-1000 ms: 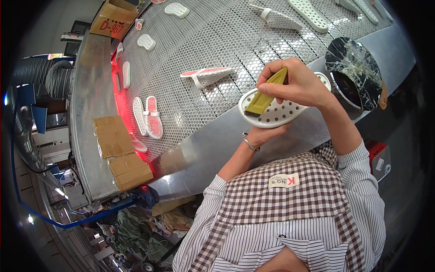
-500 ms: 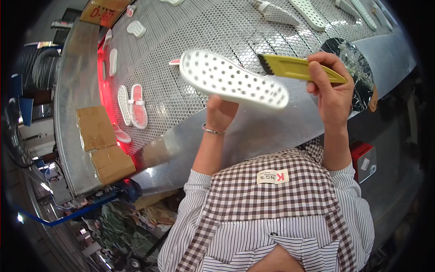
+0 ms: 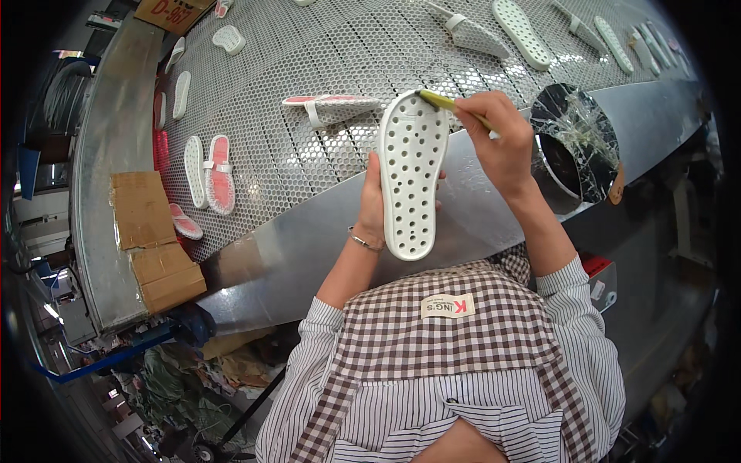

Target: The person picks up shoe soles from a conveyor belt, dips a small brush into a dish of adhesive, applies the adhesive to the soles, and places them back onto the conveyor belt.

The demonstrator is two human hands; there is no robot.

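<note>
Brown cardboard sheets (image 3: 143, 208) are lying on the metal side panel (image 3: 96, 231), just beyond the left edge of the honeycomb mesh belt (image 3: 270, 69). By the belt's near left corner, a pink-lined slipper (image 3: 185, 221) is resting; farther up that edge, a narrow white sole (image 3: 181, 94) is lying. Slightly inward, a matched pair of footwear pieces (image 3: 221, 185) is sitting side by side, the right one showing pink lining and a white strap. Nearer the middle, a strapped slipper (image 3: 340, 114) is leaning on its side.

Beyond the belt's near edge, over the smooth metal ledge (image 3: 285, 251), the left hand (image 3: 373, 201) is gripping the perforated white sole (image 3: 413, 177), thumb along one side and fingertips curling round the other. Its holed face is turning toward the wearer, and its wider end is overlapping the belt. There, the dark tip of a yellow-green brush (image 3: 444, 102) is meeting the rim. The right hand (image 3: 502, 139) is pinching the brush handle, fingers closed. Farther right, a plastic-wrapped black container (image 3: 575, 139) is standing by the near edge, while another holed sole (image 3: 521, 35) is lying toward the far edge.
</note>
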